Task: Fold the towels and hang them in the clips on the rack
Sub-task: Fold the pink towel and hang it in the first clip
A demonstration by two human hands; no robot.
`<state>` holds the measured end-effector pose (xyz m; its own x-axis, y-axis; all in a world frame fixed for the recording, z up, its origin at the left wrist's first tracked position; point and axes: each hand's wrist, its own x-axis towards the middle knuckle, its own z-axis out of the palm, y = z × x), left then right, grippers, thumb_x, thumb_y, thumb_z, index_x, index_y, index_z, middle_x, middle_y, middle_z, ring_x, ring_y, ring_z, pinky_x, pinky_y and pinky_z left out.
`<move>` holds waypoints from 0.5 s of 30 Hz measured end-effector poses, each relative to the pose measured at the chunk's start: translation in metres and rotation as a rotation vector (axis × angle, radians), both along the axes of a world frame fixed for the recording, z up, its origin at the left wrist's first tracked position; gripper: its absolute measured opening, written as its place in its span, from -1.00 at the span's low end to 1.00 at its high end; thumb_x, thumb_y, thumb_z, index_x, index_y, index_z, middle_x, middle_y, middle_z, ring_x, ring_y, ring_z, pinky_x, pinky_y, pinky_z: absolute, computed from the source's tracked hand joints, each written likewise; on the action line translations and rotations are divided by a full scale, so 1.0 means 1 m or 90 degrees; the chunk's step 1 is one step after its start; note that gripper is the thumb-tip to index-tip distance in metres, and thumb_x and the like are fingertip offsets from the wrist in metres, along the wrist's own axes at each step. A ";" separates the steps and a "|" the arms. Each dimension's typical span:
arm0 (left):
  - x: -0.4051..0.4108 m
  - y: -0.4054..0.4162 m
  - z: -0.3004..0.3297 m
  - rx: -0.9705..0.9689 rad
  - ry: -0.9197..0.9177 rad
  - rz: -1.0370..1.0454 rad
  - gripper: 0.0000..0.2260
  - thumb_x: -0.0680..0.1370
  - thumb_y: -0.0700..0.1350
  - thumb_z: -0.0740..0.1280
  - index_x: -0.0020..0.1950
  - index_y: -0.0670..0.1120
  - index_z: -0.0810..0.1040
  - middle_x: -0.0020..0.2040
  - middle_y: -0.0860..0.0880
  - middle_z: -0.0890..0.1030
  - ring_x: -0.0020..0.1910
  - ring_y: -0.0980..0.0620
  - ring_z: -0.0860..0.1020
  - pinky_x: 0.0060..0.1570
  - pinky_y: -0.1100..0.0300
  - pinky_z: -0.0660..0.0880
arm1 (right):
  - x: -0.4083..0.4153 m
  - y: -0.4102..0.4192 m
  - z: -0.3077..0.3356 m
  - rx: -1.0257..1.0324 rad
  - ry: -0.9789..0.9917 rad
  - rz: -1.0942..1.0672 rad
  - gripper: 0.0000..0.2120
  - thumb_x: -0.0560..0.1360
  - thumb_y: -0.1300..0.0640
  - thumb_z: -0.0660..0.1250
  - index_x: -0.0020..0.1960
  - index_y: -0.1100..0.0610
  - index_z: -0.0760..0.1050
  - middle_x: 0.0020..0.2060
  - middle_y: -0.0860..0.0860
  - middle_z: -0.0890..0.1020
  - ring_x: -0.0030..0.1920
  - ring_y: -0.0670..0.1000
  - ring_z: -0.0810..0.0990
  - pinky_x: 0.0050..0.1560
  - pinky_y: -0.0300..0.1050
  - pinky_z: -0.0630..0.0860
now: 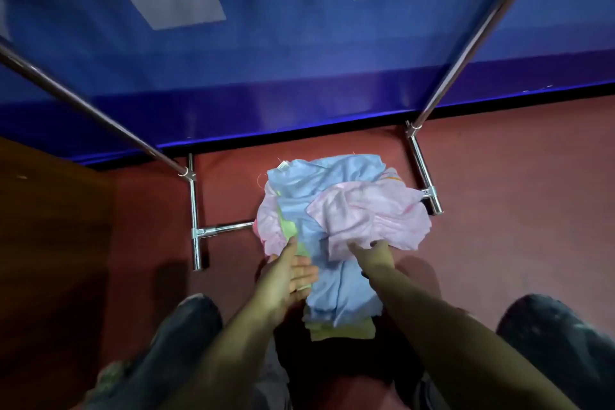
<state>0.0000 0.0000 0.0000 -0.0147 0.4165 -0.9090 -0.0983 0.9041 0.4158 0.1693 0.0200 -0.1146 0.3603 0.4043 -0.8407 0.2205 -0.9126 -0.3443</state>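
Head view. You crouched over a heap of towels (336,230) lying on the reddish-brown floor (499,210), between the two feet of the chrome rack (194,216) and just in front of the blue banner (266,76) along the floor's far edge. The heap hid the middle of the rack's low crossbar (233,227), so the cloths lay partly over it.

Your left hand (289,276) lay palm up with straight, spread fingers at the heap's near left edge, touching the green towel (289,230) and sliding under the blue towel (329,276); the flat posture probably served to lift or separate one cloth from the rest. Your right hand (372,251) reached into the near edge of the pink towel (369,213); its fingertips were buried in the folds, so it cannot be told whether it pinched the cloth or merely pressed on it.

The towels were thin, soft and crumpled, pastel in pink, blue and green, with creased, matte surfaces. The rack was of round polished metal tube, joined by clamp fittings, with two poles rising steeply towards the upper corners. No clips were visible. At the left stood a brown wooden surface (50,210). No towel appeared folded, so the task seemed to be at its start.
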 end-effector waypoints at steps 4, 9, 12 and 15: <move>0.004 0.013 -0.020 -0.010 -0.007 0.014 -0.55 0.55 0.22 0.13 -0.02 -0.17 0.51 -0.13 -0.10 0.65 -0.17 -0.01 0.63 -0.24 0.15 0.48 | -0.005 0.024 -0.020 0.011 0.005 -0.115 -0.29 0.36 -0.13 0.42 0.28 0.32 0.30 0.14 0.24 0.53 0.07 0.22 0.57 0.16 0.12 0.50; 0.007 0.024 -0.032 -0.027 -0.010 0.038 -0.52 0.53 0.25 0.14 -0.02 -0.17 0.53 -0.16 -0.09 0.66 -0.22 0.01 0.63 -0.31 0.20 0.47 | 0.006 0.034 -0.024 -0.018 -0.058 -0.018 -0.65 0.53 0.12 0.18 0.19 0.33 0.49 0.15 0.24 0.58 0.19 0.23 0.52 0.19 -0.07 0.41; 0.009 0.023 -0.034 -0.037 -0.009 0.043 -0.52 0.53 0.25 0.15 -0.01 -0.16 0.54 -0.12 -0.09 0.66 -0.18 0.01 0.64 -0.29 0.20 0.48 | 0.009 0.030 -0.013 0.022 -0.037 -0.022 -0.79 0.50 0.15 0.20 -0.06 0.26 0.54 -0.07 0.23 0.61 -0.01 0.21 0.54 0.06 -0.04 0.43; 0.013 0.021 -0.026 -0.055 -0.012 0.067 -0.53 0.54 0.23 0.14 0.03 -0.17 0.51 -0.03 -0.09 0.64 -0.07 -0.01 0.61 -0.18 0.16 0.49 | 0.004 0.024 0.016 0.195 -0.009 -0.094 -0.71 0.38 0.18 0.28 -0.47 0.15 0.28 -0.46 0.06 0.36 -0.26 0.10 0.35 -0.17 -0.06 0.33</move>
